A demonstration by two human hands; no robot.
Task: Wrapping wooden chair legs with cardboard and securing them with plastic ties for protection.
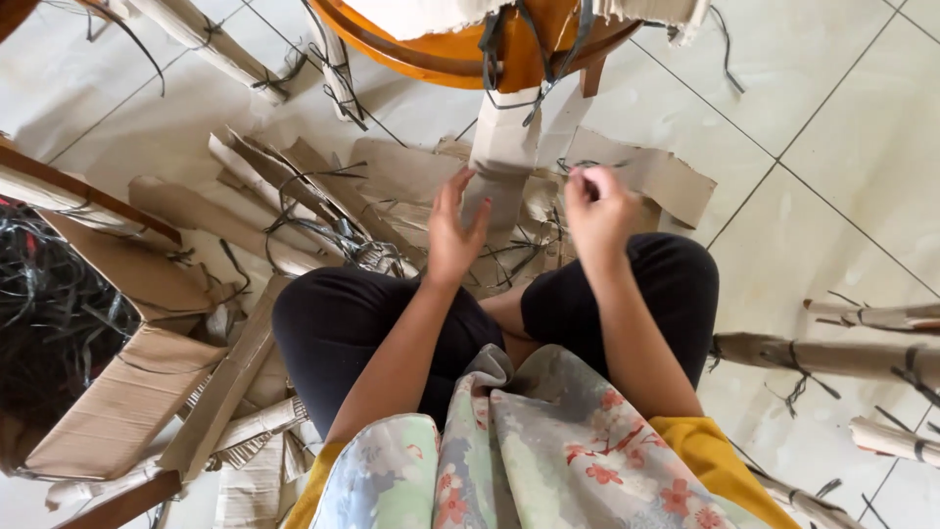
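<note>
I sit on the tiled floor with my knees up in black trousers. My left hand [452,223] is open, fingers spread, just left of a wooden chair leg wrapped in brown cardboard [501,147]. My right hand [597,204] is pinched shut on a thin dark strap [578,165] that runs beside that wrapped leg. The orange wooden chair seat [441,54] is above, with dark straps hanging from it. Torn cardboard pieces [392,186] lie under and behind my hands.
An open cardboard box [127,392] with a heap of black straps [44,294] is at the left. Cardboard-wrapped furniture legs tied with straps lie at the right [832,355] and top left [211,39]. Loose cardboard scraps litter the pale floor tiles [832,147].
</note>
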